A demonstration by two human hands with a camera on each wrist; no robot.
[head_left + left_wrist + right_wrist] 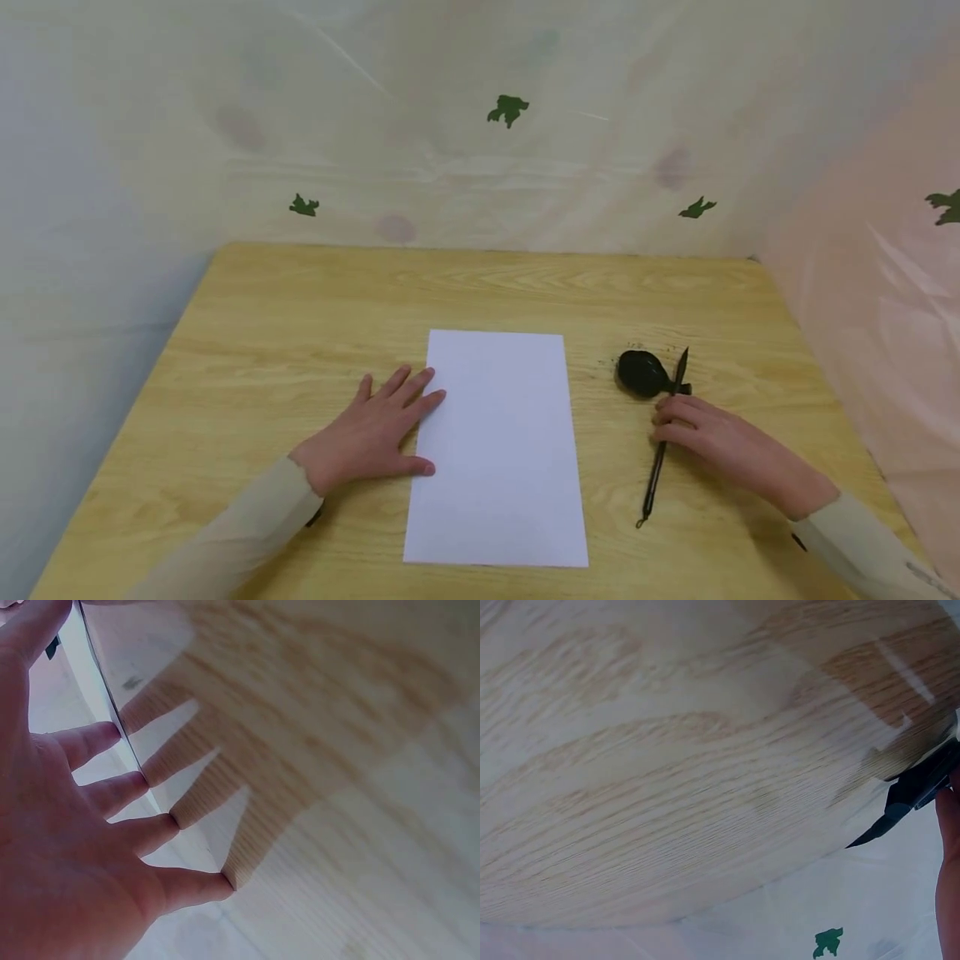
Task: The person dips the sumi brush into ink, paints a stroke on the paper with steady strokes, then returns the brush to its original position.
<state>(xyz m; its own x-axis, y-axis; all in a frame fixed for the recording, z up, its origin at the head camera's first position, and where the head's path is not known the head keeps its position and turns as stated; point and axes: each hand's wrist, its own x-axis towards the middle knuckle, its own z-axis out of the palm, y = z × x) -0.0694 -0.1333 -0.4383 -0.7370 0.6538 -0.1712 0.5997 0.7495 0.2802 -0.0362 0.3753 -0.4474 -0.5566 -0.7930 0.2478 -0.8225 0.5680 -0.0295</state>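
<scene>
A blank white sheet of paper (498, 450) lies upright on the wooden table. Along its left edge rests my left hand (367, 442), fingers spread, with thumb and some fingertips on the sheet. In the left wrist view the left hand's (82, 825) fingers are straight, their tips on the tabletop and paper edge. To the right of the paper, my right hand (723, 442) holds a black writing brush (657, 479) by the middle of its shaft. The brush's dark pointed tip (874, 831) shows in the right wrist view. It passes over the short handle of a small black ink dish (641, 373).
The wooden table (300, 308) reaches back to a pale sheet curtain (420, 150) with green bird shapes. A pinkish curtain (885, 283) hangs along the right side. Small dark specks lie around the dish.
</scene>
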